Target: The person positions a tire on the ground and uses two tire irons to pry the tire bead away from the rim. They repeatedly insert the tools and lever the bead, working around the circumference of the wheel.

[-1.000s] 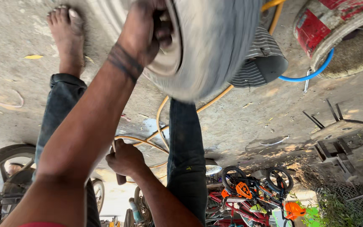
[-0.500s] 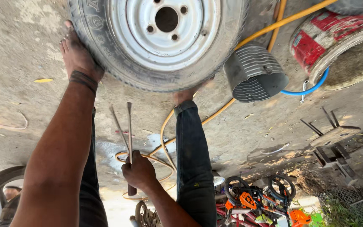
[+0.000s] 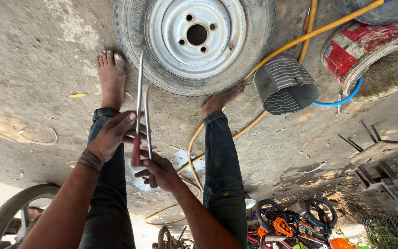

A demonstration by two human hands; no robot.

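A small wheel [image 3: 196,41] with a black tyre and a silver-white steel rim lies flat on the concrete by my bare feet [image 3: 111,78]. My other foot touches the tyre's edge. My left hand [image 3: 111,138] is closed around a long metal lever with a red handle [image 3: 139,92] that points toward the tyre. My right hand [image 3: 162,170] grips the lower end of a second metal lever [image 3: 146,120], right beside the first. Both hands are over my legs, a short way from the wheel.
A grey ribbed bucket [image 3: 286,85] and a red-and-white drum [image 3: 369,55] stand right of the wheel. A yellow hose [image 3: 300,39] and a blue hose [image 3: 342,99] run past them. A wooden stool [image 3: 374,152], small bikes [image 3: 295,221] and a bicycle wheel [image 3: 14,212] lie around.
My left hand let go of the tyre, which now lies flat on the ground. That hand came back and took hold of a lever beside my right hand; the levers rose toward the wheel.
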